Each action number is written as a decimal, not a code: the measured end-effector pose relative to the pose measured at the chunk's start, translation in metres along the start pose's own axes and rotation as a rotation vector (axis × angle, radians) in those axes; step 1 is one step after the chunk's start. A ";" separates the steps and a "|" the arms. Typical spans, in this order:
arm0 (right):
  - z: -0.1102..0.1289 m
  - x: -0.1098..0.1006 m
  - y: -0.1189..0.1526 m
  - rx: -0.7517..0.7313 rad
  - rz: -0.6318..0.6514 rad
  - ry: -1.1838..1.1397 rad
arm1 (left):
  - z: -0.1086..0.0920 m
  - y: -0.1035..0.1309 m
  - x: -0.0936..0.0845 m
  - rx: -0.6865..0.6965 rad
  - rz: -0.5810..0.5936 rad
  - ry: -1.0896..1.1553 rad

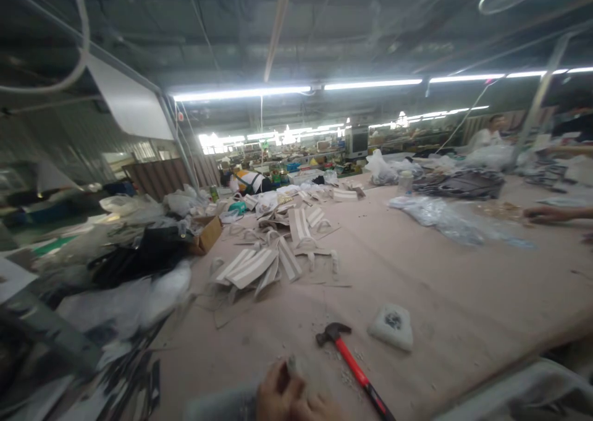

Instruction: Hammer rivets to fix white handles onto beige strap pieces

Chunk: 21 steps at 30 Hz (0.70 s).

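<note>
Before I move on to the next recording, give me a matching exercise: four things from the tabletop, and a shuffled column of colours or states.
Things:
1. hammer
2. white bundle
3. striped pieces
4. cardboard box

Colours or states:
A. dark patch on top
B. brown
C. red and black, with a dark head
D. overlapping in a loose heap

Pairs: 1-C, 2-A, 3-D, 4-B

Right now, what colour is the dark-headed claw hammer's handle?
The dark-headed claw hammer has a red and black handle, shown in the head view.
</note>
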State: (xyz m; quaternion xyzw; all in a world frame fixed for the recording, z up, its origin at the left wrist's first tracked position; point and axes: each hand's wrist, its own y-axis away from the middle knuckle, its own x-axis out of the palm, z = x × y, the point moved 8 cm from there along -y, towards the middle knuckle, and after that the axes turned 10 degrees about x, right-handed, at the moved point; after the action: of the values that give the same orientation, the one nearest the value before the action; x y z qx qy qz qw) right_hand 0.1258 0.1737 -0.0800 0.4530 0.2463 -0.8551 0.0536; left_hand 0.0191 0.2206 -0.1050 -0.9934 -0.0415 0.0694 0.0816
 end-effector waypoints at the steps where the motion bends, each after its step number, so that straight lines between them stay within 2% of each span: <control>1: 0.013 -0.005 0.007 -0.052 0.048 0.018 | -0.004 -0.001 -0.006 0.004 -0.045 0.034; 3: 0.037 -0.021 0.018 -0.162 0.160 0.112 | -0.018 -0.005 -0.024 -0.010 -0.148 0.069; 4: 0.042 -0.032 0.017 -0.134 0.189 0.163 | -0.027 -0.009 -0.035 -0.004 -0.194 0.089; 6: 0.043 -0.048 0.005 0.022 0.283 0.254 | -0.051 -0.015 -0.065 0.048 -0.367 0.192; 8: 0.043 -0.053 -0.009 0.167 0.375 0.303 | -0.080 -0.019 -0.092 0.173 -0.491 0.289; 10: 0.041 -0.050 -0.017 0.302 0.406 0.261 | -0.100 -0.019 -0.105 0.259 -0.486 0.286; 11: 0.039 -0.046 -0.017 0.361 0.405 0.225 | -0.104 -0.018 -0.105 0.266 -0.442 0.276; 13: 0.034 -0.033 -0.010 0.458 0.407 0.168 | -0.095 -0.014 -0.093 0.217 -0.319 0.275; 15: 0.029 -0.018 0.001 0.521 0.416 0.134 | -0.070 -0.009 -0.074 0.123 -0.220 0.315; 18: 0.030 -0.003 0.013 0.551 0.440 0.104 | -0.028 -0.006 -0.050 0.021 -0.167 0.364; 21: 0.036 0.001 0.019 0.581 0.474 0.066 | -0.002 -0.007 -0.037 -0.013 -0.112 0.312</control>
State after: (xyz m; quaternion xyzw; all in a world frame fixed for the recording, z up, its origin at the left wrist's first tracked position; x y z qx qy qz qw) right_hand 0.1042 0.1404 -0.0713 0.5211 -0.1166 -0.8382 0.1112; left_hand -0.0176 0.2234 -0.0968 -0.9888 -0.0840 -0.0905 0.0845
